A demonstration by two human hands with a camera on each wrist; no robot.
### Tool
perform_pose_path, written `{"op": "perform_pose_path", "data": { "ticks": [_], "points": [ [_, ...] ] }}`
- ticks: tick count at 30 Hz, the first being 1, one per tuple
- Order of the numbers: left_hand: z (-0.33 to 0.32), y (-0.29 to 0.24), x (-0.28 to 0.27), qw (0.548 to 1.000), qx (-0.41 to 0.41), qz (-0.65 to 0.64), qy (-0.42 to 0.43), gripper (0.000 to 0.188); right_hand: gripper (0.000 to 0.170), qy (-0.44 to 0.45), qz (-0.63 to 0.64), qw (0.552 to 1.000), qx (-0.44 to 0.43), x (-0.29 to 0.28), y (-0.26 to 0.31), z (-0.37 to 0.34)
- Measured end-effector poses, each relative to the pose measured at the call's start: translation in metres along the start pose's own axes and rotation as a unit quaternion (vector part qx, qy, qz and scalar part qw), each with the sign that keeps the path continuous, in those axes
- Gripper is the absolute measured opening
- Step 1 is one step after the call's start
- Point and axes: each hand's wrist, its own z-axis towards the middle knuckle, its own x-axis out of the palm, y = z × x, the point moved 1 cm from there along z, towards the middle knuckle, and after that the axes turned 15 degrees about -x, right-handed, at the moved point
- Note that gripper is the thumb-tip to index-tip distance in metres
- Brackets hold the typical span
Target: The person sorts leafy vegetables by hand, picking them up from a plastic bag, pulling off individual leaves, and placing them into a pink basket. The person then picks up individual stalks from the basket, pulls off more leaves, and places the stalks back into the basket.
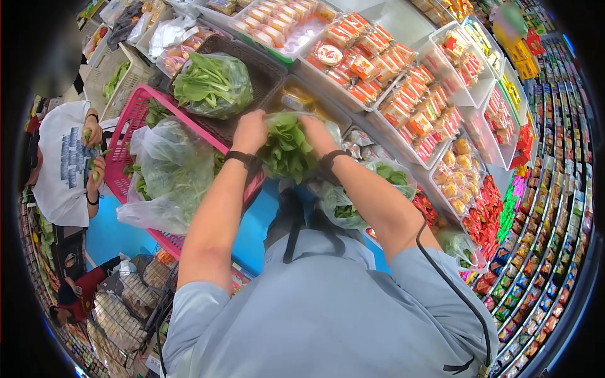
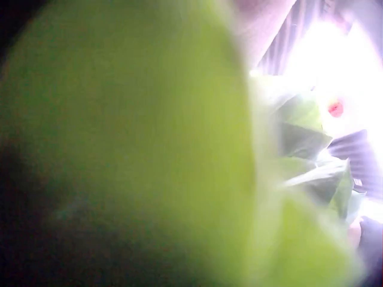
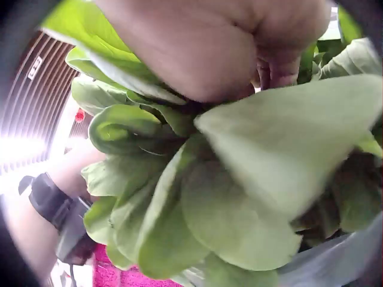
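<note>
In the head view, a bunch of leafy greens [image 1: 288, 143] in a clear plastic bag is between my two hands, its leaves fanned toward my body. My left hand [image 1: 251, 131] grips the bagged bunch at its left side. On the opposite side my right hand [image 1: 318, 135] holds it with curled fingers. Broad leaves [image 3: 161, 209] spread out below the right hand in the right wrist view, which hides most of the fingertips. A blurred leaf [image 2: 137, 131] covers much of the left wrist view.
A pink basket [image 1: 135, 126] with bagged greens stands to the left. Another bag of greens [image 1: 214, 85] rests in a brown basket. More bagged greens [image 1: 394, 176] lie by my right forearm. White bins [image 1: 359, 104] of packaged snacks stand ahead. At the left, another person [image 1: 66, 164] handles vegetables.
</note>
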Motion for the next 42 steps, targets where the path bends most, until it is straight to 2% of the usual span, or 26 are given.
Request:
{"op": "perform_pose_path", "data": {
  "ticks": [3,4,5,6,7,9,10,11,13,15,17,19,22,23,25,28,31,32,35,37,38,40,42],
  "points": [
    [-0.021,-0.002,-0.026,0.994,0.028,0.076,-0.076,0.029,0.024,0.071,0.046,0.994,0.070,-0.022,0.011,-0.001],
    [-0.025,0.004,-0.027,0.989,0.022,0.122,-0.084,0.029,0.026,0.130,0.072,0.983,0.109,-0.033,0.017,0.001],
    [-0.027,0.009,-0.028,0.982,0.015,0.167,-0.093,0.029,0.026,0.149,0.045,0.985,0.077,-0.046,0.026,0.001],
    [-0.020,0.021,-0.023,0.984,0.017,0.174,-0.036,0.024,0.027,0.168,0.017,0.985,0.044,-0.062,0.041,-0.001],
    [-0.021,0.023,-0.024,0.989,-0.012,0.143,-0.024,0.024,0.028,0.186,-0.011,0.983,0.010,-0.075,0.051,-0.003],
    [-0.028,0.024,-0.025,0.994,-0.067,0.083,0.001,0.024,0.034,0.093,-0.058,0.994,-0.013,-0.100,0.064,-0.011],
    [-0.035,0.015,-0.033,0.996,-0.068,0.052,-0.034,0.026,0.034,0.033,-0.097,0.995,-0.020,-0.119,0.083,-0.015],
    [-0.040,0.009,-0.039,0.997,-0.067,0.030,-0.030,0.025,0.035,-0.028,-0.136,0.990,-0.026,-0.132,0.092,-0.020],
    [-0.051,0.004,-0.047,0.997,-0.067,-0.013,-0.022,0.025,0.036,-0.016,-0.232,0.972,0.030,-0.131,0.082,-0.035],
    [-0.055,0.009,-0.042,0.995,-0.081,-0.049,-0.015,0.026,0.035,0.046,-0.251,0.961,0.108,-0.125,0.062,-0.049],
    [-0.054,0.011,-0.040,0.991,-0.097,-0.091,-0.002,0.025,0.035,0.159,-0.191,0.947,0.205,-0.119,0.038,-0.058],
    [-0.054,0.013,-0.037,0.982,-0.122,-0.142,0.023,0.024,0.030,0.084,-0.160,0.959,0.219,-0.124,0.042,-0.059],
    [-0.050,0.024,-0.019,0.921,-0.151,-0.349,0.091,0.019,0.023,-0.007,-0.045,0.968,0.248,-0.143,0.053,-0.055],
    [-0.050,0.029,-0.014,0.868,-0.145,-0.461,0.112,0.017,0.020,-0.034,0.005,0.965,0.259,-0.147,0.055,-0.056],
    [-0.060,0.021,-0.017,0.723,-0.126,-0.663,0.148,0.013,0.017,-0.080,0.094,0.955,0.269,-0.150,0.045,-0.065],
    [-0.081,0.000,-0.039,0.678,-0.128,-0.718,0.093,0.010,0.014,-0.122,0.166,0.942,0.264,-0.158,0.056,-0.068],
    [-0.090,0.004,-0.046,0.749,-0.094,-0.648,0.107,0.009,0.012,-0.154,0.241,0.923,0.257,-0.161,0.068,-0.065],
    [-0.090,0.007,-0.045,0.755,-0.092,-0.640,0.108,0.010,0.012,-0.165,0.271,0.913,0.258,-0.160,0.070,-0.066],
    [-0.089,0.006,-0.048,0.778,-0.084,-0.614,0.104,0.011,0.015,-0.235,0.415,0.839,0.260,-0.154,0.065,-0.065],
    [-0.097,-0.004,-0.062,0.796,-0.082,-0.592,0.100,0.013,0.021,-0.261,0.436,0.818,0.270,-0.158,0.071,-0.058],
    [-0.096,-0.001,-0.058,0.786,-0.098,-0.600,0.110,0.014,0.024,-0.274,0.446,0.806,0.276,-0.159,0.075,-0.057],
    [-0.088,0.002,-0.054,0.767,-0.124,-0.617,0.126,0.015,0.027,-0.263,0.414,0.828,0.271,-0.161,0.073,-0.060],
    [-0.092,-0.002,-0.057,0.766,-0.108,-0.616,0.147,0.016,0.030,-0.262,0.395,0.846,0.244,-0.169,0.075,-0.049]
  ]
}}
